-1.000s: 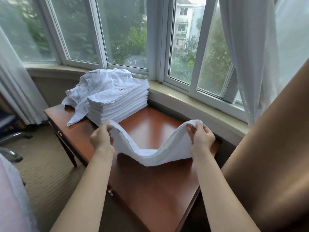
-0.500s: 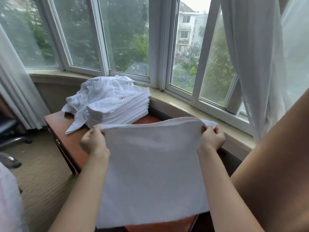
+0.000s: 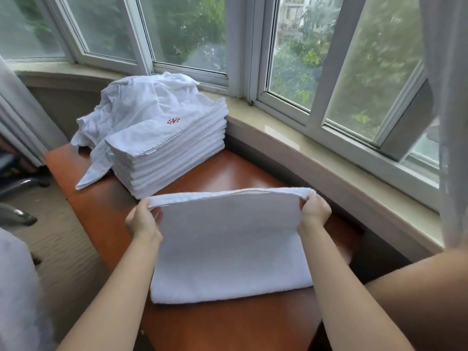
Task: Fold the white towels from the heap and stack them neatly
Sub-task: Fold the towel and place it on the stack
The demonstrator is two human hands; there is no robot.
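A white towel (image 3: 229,247) lies doubled over on the brown table (image 3: 228,328), its near fold on the wood and its far edges lifted. My left hand (image 3: 142,220) pinches the far left corners. My right hand (image 3: 314,212) pinches the far right corners. Behind them stands a neat stack of folded white towels (image 3: 167,158) with a red emblem on top. The crumpled heap of white towels (image 3: 131,107) lies behind and left of the stack, one end hanging toward the table edge.
A stone window sill (image 3: 316,158) runs along the table's far and right side under the windows. White curtains (image 3: 448,97) hang at the right and left. A chair base (image 3: 17,216) stands on the carpet at the left.
The towel first sagged between my hands, then was pulled taut and held up; now it is lowered onto the table doubled over, both hands still at its far corners.
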